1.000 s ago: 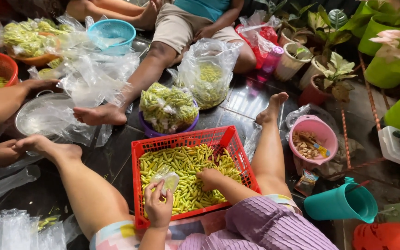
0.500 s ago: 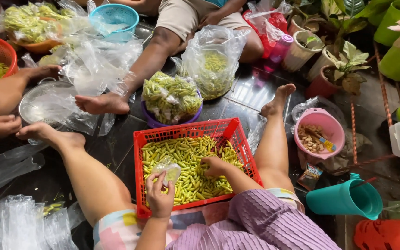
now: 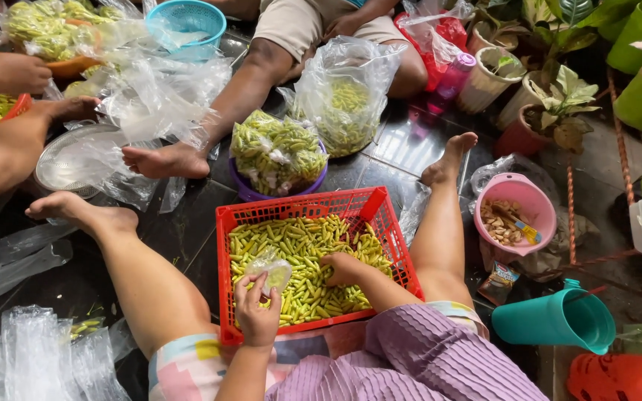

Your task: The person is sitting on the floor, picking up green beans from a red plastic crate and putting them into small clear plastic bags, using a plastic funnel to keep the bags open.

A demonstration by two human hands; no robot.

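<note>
With my left hand (image 3: pixel 255 315) pinching the small clear bag (image 3: pixel 273 271) open over the red basket (image 3: pixel 380 223), my right hand (image 3: pixel 345 269) should close on few green chillies (image 3: pixel 299 245), dropping them cleanly inside.

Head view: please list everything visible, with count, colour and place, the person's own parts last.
Red plastic crate: one, centre, between the person's legs.
Green chilli peppers: many, yellow-green, filling the crate.
Purple bowl of bagged peppers: one, behind the crate.
Pink plastic bowl: one, right, holding pale bits.
Teal plastic jug: one, lower right, on its side.
Blue plastic basket: one, top left.
Clear empty bags: a pile, lower left.
Potted plants: several, green, top right.
Left hand: grip on a small clear bag.
Right hand: resting in the peppers.
</note>
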